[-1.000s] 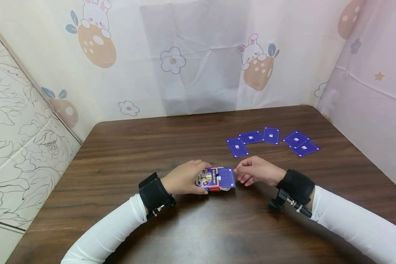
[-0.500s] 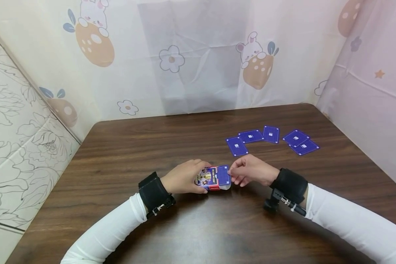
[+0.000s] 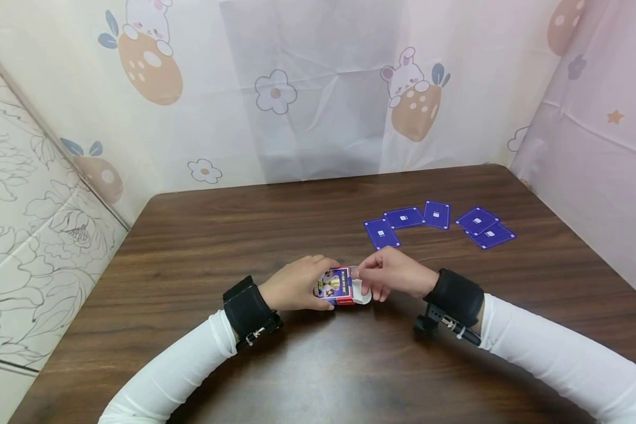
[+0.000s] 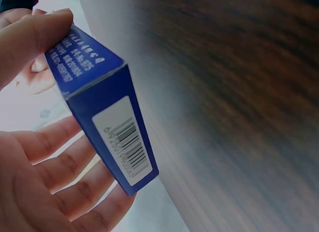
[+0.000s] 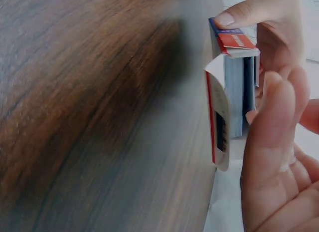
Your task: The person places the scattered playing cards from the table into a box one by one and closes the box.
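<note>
My left hand grips a small printed card box between thumb and fingers, low over the table. In the left wrist view the box's blue end panel with a barcode faces the camera. My right hand is at the opposite, open end, its thumb and fingertips right at the mouth. The right wrist view shows a stack of cards inside the box and an end flap folded outward. Beside the opening, the right thumb is extended.
Several blue-backed cards lie face down toward the back right of the brown wooden table; one card is nearest the hands, and two overlap farther right. A patterned curtain hangs behind the table.
The blue cards that jutted from the box have slid left into it, pushed by my right hand, which moved left to the opening. My left hand keeps its grip on the box.
</note>
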A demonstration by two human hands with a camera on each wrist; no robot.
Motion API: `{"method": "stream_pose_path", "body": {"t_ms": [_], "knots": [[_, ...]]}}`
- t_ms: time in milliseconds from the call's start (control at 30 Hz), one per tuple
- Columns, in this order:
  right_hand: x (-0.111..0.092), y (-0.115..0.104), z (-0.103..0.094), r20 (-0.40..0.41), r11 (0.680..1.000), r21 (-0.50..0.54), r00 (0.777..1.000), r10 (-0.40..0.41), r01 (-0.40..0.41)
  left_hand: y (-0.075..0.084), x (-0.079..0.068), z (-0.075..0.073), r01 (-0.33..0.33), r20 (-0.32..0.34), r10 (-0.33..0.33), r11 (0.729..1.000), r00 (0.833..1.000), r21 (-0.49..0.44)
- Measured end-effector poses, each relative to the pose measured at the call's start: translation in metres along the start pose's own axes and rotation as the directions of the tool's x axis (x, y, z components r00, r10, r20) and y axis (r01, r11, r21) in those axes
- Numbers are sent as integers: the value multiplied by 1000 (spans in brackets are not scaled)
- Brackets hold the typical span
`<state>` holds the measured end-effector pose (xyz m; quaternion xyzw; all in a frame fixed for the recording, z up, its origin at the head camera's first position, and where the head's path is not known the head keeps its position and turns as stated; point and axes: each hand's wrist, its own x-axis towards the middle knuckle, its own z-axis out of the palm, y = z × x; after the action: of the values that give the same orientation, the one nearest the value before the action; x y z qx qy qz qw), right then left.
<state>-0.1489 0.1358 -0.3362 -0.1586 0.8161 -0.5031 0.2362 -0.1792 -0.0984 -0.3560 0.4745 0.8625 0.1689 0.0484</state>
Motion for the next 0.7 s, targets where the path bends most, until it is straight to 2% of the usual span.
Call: {"method": "stream_pose_path", "body": {"t_ms": [100,267,400,467,533,567,633,700], "knots": [[-2,0,-4,-3,1000,19,1000,5,-5,0,-1,1,1,-3,-1,1000,1000,0],[-8,2,-17,-59,1000,7,998,1,-1,0,-3,-1,4,-8,-4,1000,1000,5],[-13,1,-35,-131,998,-62,991,-36,28,0,-6,-2,18,-3,-18,1000,1000,13],[-14,1,-45,-169,984,-172,983,-72,43,0,-7,-2,24,0,-24,1000,1000,20],[-13,2,-55,-188,940,-338,974,-125,56,0,-9,-1,26,2,-26,999,1000,24],[-12,3,-61,-186,897,-439,970,-156,60,0,-9,-1,26,1,-26,999,1000,23],[-8,6,-74,-167,774,-630,963,-213,61,0,-10,-1,29,-4,-29,999,1000,23],[-1,9,-87,-129,659,-749,960,-247,69,0,-11,-1,30,-11,-29,999,1000,22]]}}
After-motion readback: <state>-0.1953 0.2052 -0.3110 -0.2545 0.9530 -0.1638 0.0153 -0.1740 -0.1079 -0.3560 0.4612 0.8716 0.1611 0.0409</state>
